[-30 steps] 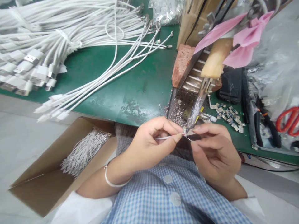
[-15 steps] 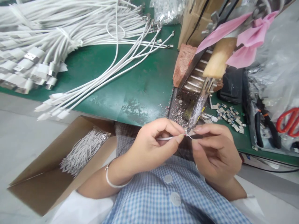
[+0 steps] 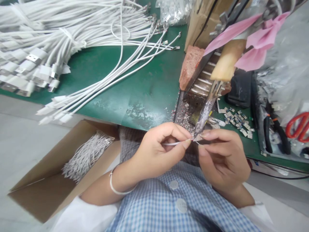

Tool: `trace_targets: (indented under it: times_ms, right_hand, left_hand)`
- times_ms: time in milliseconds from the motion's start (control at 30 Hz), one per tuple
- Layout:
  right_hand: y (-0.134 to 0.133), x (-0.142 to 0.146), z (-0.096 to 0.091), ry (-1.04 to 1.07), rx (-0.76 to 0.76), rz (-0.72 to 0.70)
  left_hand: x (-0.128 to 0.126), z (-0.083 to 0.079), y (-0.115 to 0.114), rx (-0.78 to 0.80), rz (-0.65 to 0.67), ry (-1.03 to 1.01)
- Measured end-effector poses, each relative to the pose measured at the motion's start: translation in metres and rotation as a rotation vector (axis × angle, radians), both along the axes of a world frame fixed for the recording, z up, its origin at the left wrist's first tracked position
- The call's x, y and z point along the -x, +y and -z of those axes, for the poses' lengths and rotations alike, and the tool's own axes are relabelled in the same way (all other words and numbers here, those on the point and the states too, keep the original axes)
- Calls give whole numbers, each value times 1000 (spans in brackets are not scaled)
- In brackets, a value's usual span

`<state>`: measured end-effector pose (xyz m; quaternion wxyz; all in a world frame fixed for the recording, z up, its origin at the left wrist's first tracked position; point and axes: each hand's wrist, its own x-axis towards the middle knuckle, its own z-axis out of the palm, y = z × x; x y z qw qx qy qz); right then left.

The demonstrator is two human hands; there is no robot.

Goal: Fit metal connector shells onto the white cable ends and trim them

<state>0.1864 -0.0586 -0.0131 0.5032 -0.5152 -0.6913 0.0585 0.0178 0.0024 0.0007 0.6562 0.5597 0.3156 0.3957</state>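
My left hand (image 3: 156,151) pinches the end of a thin white cable (image 3: 172,143) between thumb and forefinger. My right hand (image 3: 220,158) pinches a small metal part and a fine wire (image 3: 198,140) against the cable's tip. Both meet just under the tip of a fixed soldering iron (image 3: 205,112), which slants down from a tan handle (image 3: 225,64). The hands hover over the front edge of the green table (image 3: 145,90), above my blue checked shirt.
Bundles of white USB cables (image 3: 60,42) cover the table's left and back. A cardboard box (image 3: 60,167) of short white cables sits lower left. Small metal connectors (image 3: 238,120), a brick (image 3: 190,66), black pliers (image 3: 275,129) and red scissors (image 3: 298,125) lie right.
Almost nothing has moved. The hands stay pinched together at the iron's tip, with only a slight shift of the view.
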Motion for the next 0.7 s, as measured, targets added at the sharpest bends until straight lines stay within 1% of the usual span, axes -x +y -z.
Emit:
trace_targets:
  times_ms: [133,300,700]
  right_hand:
    - [1,0,0,-22,7,26]
    - [2,0,1,-25,-24,0]
    - [-2,2,0,-9,29,-41]
  left_hand:
    - [0,0,-1,1,0,-14]
    - [-1,0,0,6,2,-18]
    - [4,1,0,-4,30,38]
